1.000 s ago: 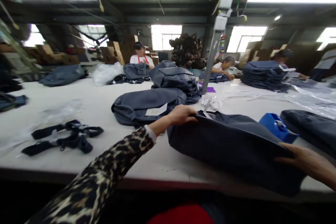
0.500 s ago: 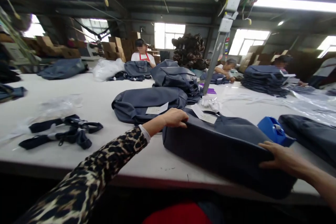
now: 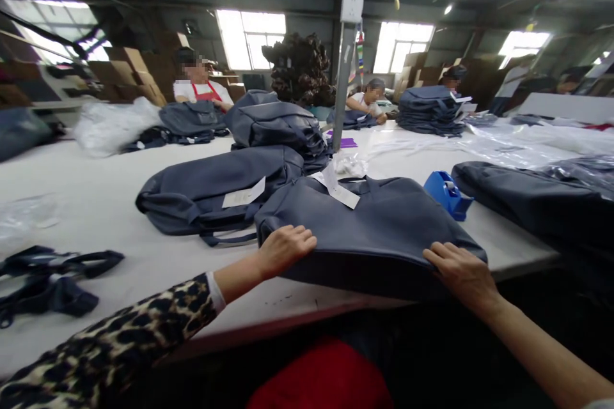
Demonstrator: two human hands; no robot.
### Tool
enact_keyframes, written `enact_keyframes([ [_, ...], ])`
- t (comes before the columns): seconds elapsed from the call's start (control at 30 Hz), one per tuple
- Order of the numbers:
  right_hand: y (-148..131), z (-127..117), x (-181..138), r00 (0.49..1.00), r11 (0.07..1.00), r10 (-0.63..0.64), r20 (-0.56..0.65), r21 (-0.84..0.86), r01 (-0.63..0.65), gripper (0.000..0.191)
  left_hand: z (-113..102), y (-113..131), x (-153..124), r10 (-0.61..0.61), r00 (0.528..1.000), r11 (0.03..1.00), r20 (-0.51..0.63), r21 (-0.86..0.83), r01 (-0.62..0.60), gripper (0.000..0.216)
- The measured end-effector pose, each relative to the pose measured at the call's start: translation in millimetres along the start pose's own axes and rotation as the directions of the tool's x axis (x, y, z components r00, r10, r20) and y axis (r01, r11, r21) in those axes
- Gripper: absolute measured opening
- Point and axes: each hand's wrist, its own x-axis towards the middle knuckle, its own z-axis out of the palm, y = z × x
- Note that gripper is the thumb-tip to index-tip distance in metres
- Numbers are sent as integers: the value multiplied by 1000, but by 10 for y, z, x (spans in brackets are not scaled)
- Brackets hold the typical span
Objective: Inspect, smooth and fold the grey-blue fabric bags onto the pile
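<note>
A dark blue bag [image 3: 364, 217] lies at the front edge of the white table, its near side facing me. My left hand [image 3: 288, 250] grips its near edge toward the left, fingers curled over the seam. Farther right along the same edge, my right hand [image 3: 458, 271] is closed on the bag too. White paper tags [image 3: 341, 192] rest on top of it, near its handle. Just left of it lies a second dark blue bag [image 3: 215, 188] with its own white tag [image 3: 244, 193] and a strap loop.
A blue tape dispenser [image 3: 448, 193] stands right of the bag, beside another dark bag [image 3: 532, 198]. Behind are stacked bags [image 3: 275, 124] and a metal post [image 3: 343, 77]. Dark straps [image 3: 52, 275] lie at left. Co-workers sit across the table [image 3: 110, 185], one in a red apron [image 3: 205, 92].
The bag has tipped back, showing more of its top face. My right hand has moved left and closed over its edge. The view has turned to the right.
</note>
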Motion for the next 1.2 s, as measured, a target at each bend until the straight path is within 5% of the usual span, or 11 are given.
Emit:
enact_keyframes([
  [0.17, -199, 30, -190, 998, 1000, 10, -65, -17, -11, 29, 146, 82, -163, 33, 999, 998, -19, 50, -32, 27],
  [0.57, -540, 231, -495, 999, 999, 52, -13, 16, -52, 28, 686, 206, -688, -46, 997, 997, -55, -69, 43, 52],
  [0.73, -383, 220, -283, 999, 999, 47, 16, 2, -47, 28, 707, 169, -484, -128, 991, 990, -49, -64, 125, 43],
  [1.03, 378, 293, 225, 996, 991, 32, 84, 124, -43, 28, 105, 22, 212, -166, 984, 970, 66, -168, 175, 15],
  [1.2, 269, 86, 591, 979, 960, 68, 190, 255, -116, 39, 60, 34, 650, -117, 989, 965, 87, -227, 134, 20],
])
